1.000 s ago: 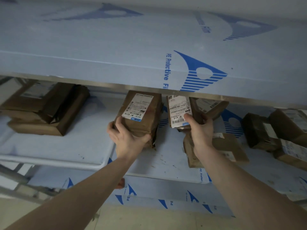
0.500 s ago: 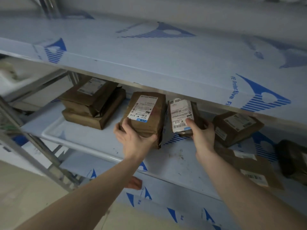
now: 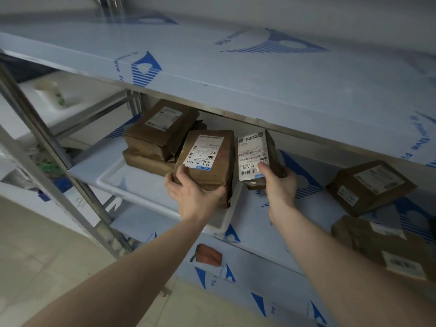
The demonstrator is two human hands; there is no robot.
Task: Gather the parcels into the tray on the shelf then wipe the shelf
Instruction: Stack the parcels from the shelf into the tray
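Large brown parcel gripped by left hand over white tray, smaller parcel clasped by right hand just beside.

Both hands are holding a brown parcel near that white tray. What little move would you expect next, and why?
Probably the left hand lowers its parcel into the white tray. That parcel already hangs over the tray's right end, beside the two stacked parcels at the back, with bare tray floor in front. The right hand holds its smaller parcel just outside the tray, so it would likely follow.
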